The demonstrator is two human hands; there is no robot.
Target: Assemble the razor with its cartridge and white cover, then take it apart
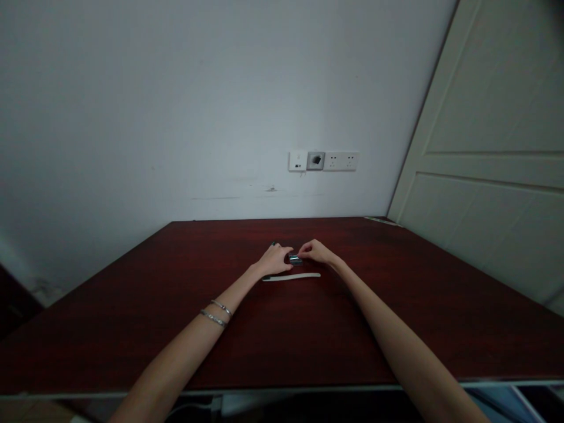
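Note:
Both my arms reach across a dark red-brown table (pixel 176 305). My left hand (pixel 274 260) and my right hand (pixel 315 251) meet over a small dark metallic object (pixel 295 259) near the table's middle. Both hands have their fingers curled and pinch that object from either side. It is too small to name. A thin white strip (pixel 291 276) lies flat on the table just in front of the hands, touching neither. Two bracelets (pixel 217 312) circle my left wrist.
A white wall rises behind the table, with a row of sockets (pixel 324 161) on it. A pale panelled door (pixel 489 158) stands at the right. The table's near edge runs along the bottom of the view.

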